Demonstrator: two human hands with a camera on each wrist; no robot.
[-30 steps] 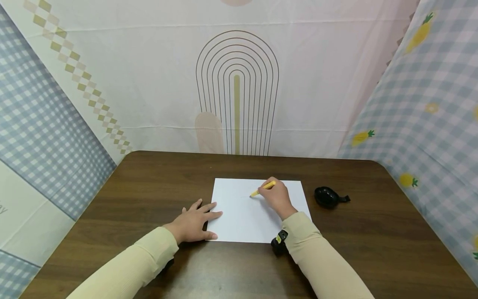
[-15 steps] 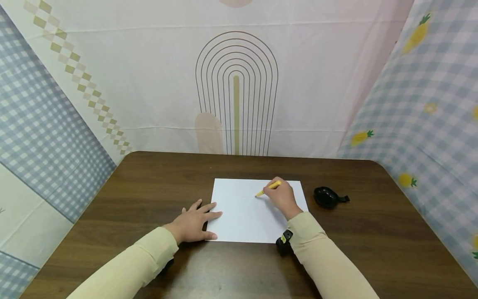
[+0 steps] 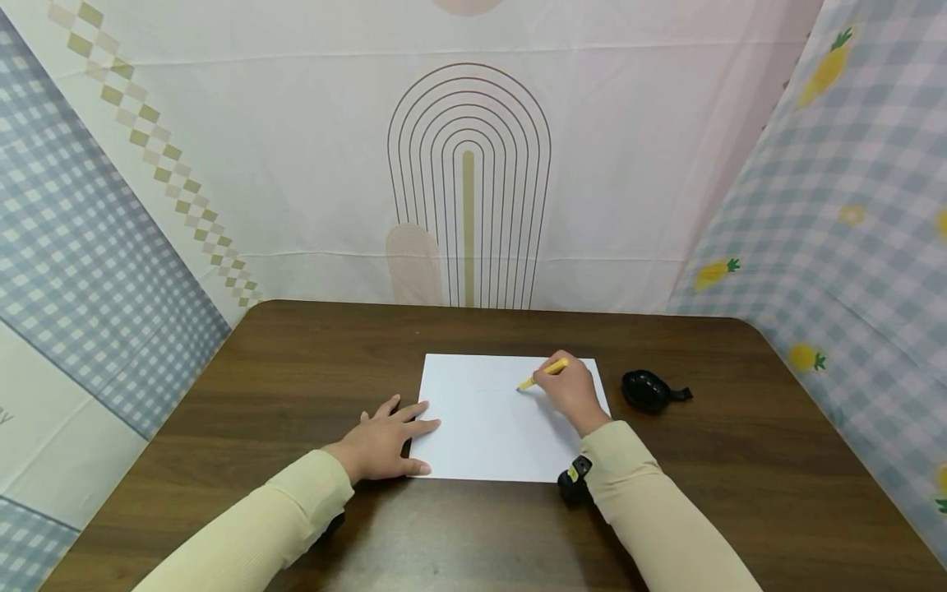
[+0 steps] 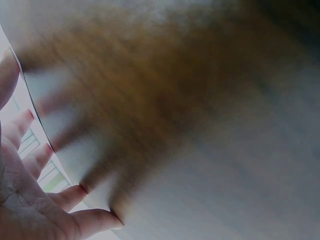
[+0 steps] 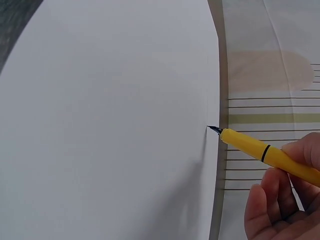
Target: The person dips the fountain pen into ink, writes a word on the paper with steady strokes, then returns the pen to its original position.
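Observation:
A white sheet of paper (image 3: pixel 481 436) lies on the brown wooden table (image 3: pixel 311 353). My right hand (image 3: pixel 575 390) grips a yellow fountain pen (image 3: pixel 546 372) over the upper right part of the sheet. In the right wrist view the pen's dark nib (image 5: pixel 215 129) is right at the paper, at the end of a thin faint line. My left hand (image 3: pixel 381 440) lies spread at the sheet's left edge, index finger and thumb on the paper. The left wrist view shows its fingertips (image 4: pixel 80 192) along the table surface, partly blurred by reflections.
A shiny black object with a short tail (image 3: pixel 651 391), perhaps a dispenser or pouch, sits on the table right of the paper. A white patterned cloth (image 3: pixel 318 181) hangs behind the table, and a blue checked cloth (image 3: pixel 851 288) hangs at the right.
My right hand has slid to the right with the fountain pen, its nib moving along the sheet. A faint line shows to the left of it. My left hand has stayed in place.

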